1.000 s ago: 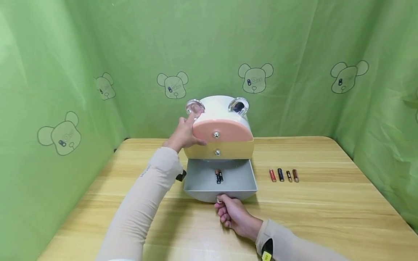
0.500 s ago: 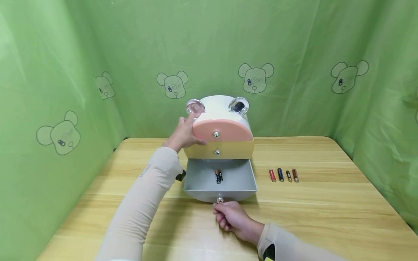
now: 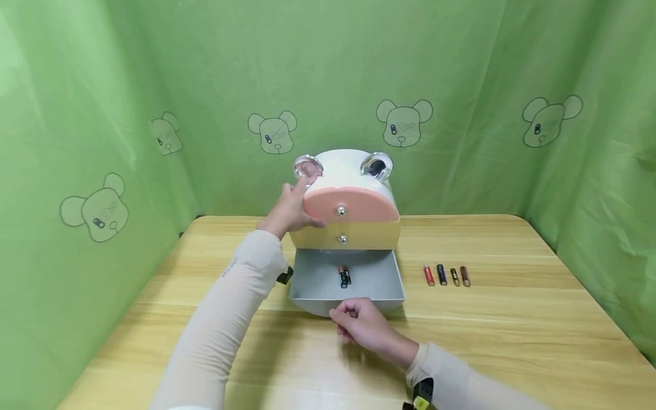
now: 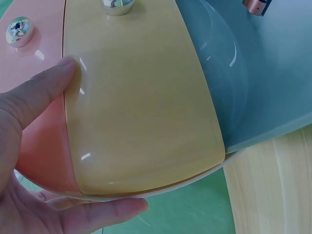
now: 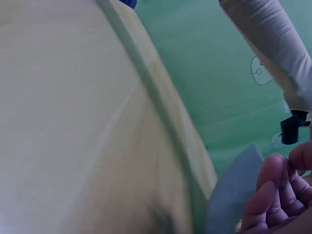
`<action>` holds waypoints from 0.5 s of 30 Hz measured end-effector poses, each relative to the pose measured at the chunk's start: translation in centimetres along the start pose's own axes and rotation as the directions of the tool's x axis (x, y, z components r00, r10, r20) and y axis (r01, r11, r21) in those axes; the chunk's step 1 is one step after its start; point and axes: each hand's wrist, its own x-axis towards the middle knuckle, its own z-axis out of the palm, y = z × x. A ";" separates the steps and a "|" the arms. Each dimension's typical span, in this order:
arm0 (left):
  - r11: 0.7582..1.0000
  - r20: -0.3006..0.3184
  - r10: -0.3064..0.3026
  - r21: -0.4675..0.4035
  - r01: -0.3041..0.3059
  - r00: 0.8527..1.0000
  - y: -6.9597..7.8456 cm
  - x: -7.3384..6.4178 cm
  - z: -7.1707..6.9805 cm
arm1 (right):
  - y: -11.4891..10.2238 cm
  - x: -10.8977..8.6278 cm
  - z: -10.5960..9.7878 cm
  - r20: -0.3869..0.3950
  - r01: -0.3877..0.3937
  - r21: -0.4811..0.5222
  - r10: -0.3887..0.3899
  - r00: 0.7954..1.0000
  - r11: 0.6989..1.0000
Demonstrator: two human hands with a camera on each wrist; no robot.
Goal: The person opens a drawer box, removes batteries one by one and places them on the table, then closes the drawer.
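Observation:
A small chest of drawers [image 3: 344, 162] with a white top and mirrored ears stands on the table. My left hand [image 3: 288, 212] grips its left side, thumb on the front where the pink drawer [image 3: 369, 204] meets the yellow drawer [image 3: 371, 234], fingers along the side wall. The grey bottom drawer [image 3: 371, 273] is pulled out, with two dark batteries [image 3: 343, 277] lying in it. In front of that drawer, my right hand [image 3: 366, 324] is loosely curled, holding nothing. It covers the drawer's knob [image 5: 238, 225] in the head view; the right wrist view shows the knob beside the fingers.
Several batteries lie in a row to the right of the chest, among them a red battery [image 3: 428, 275] and a dark blue battery [image 3: 441, 274]. Green curtains [image 3: 328, 68] surround the wooden table [image 3: 512, 324] at the back and sides.
My right hand has let go of the grey drawer's knob, dipped below it, then risen in front of the drawer. The left hand and chest have stayed in place.

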 end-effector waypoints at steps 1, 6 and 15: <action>1.000 -0.002 0.002 0.000 -0.002 1.000 0.0 0.0 0.0 | -0.3 0.1 -0.1 -0.001 0.018 -0.012 -0.018 1.000 1.000; 1.000 -0.004 0.004 -0.001 -0.004 1.000 0.0 -0.1 0.0 | -1.9 1.0 -0.8 -0.007 0.089 -0.032 -0.089 0.996 0.996; 1.000 -0.006 0.008 0.019 -0.008 1.000 -0.1 0.0 0.1 | -4.0 3.9 -2.9 0.102 0.067 -0.145 -0.052 0.993 0.987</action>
